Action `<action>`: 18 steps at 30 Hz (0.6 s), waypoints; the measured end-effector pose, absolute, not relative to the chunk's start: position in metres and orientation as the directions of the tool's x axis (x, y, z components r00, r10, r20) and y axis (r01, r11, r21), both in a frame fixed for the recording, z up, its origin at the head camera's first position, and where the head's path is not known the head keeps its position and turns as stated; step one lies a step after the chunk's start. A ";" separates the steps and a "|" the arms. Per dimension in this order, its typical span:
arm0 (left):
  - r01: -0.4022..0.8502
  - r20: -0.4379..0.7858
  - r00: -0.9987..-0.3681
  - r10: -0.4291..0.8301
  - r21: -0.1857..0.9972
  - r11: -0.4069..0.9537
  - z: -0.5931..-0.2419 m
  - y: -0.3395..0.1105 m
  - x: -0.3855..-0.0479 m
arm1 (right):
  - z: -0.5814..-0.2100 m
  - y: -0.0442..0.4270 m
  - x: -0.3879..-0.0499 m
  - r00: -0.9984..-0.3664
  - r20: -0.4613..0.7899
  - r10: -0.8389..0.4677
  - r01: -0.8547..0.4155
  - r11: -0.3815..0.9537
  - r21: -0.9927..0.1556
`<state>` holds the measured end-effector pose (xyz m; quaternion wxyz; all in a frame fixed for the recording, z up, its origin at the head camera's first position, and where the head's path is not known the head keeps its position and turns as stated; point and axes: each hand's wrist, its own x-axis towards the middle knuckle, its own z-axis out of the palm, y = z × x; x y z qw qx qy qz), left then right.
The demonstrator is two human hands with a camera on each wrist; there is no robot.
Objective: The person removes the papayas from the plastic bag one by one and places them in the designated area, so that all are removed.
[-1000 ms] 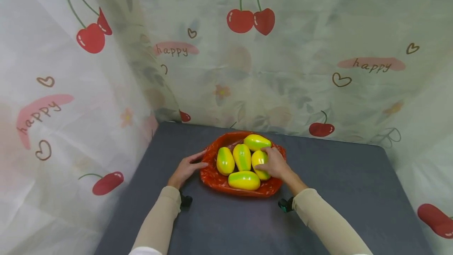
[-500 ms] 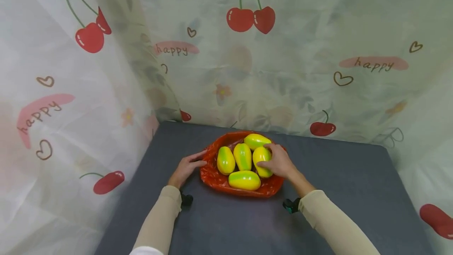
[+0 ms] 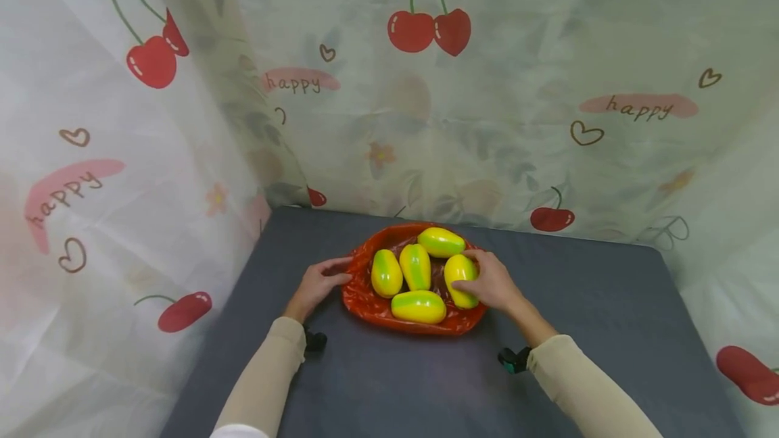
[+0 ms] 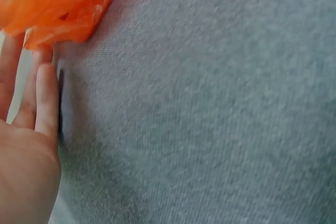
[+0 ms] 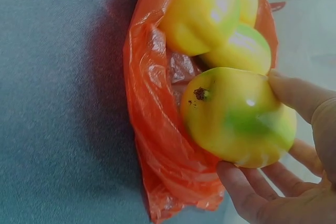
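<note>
A red plastic bag lies spread on the dark table with several yellow-green fruits in it. My right hand grips the rightmost fruit, thumb on the near side. In the right wrist view, the thumb and fingers of the right hand hold this fruit from both sides, beside the bag's folded edge. My left hand rests with extended fingers against the bag's left rim. The left wrist view shows the left hand with its fingertips at the bag, partly hidden by it.
The dark grey table reaches to a pale curtain printed with cherries and hearts, which stands behind and at both sides. Other fruits lie close by in the bag: one at the back, one at the front, two at the left and middle.
My right hand has moved slightly right with the gripped fruit, widening the gap to the middle fruit. The left hand has stayed at the bag's rim.
</note>
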<state>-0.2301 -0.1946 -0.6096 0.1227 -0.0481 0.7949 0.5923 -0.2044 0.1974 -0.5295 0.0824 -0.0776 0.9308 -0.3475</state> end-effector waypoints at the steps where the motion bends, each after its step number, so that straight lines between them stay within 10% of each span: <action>1: -0.226 -0.255 -0.964 0.071 0.933 0.280 -0.609 -0.196 -0.230 | -0.529 0.199 -0.204 -0.974 -0.101 -0.200 -0.085 0.748 -0.658; 18: -0.264 -0.297 -0.949 0.104 0.932 0.246 -0.606 -0.200 -0.231 | -0.517 0.222 -0.194 -0.982 -0.068 -0.175 -0.086 0.741 -0.666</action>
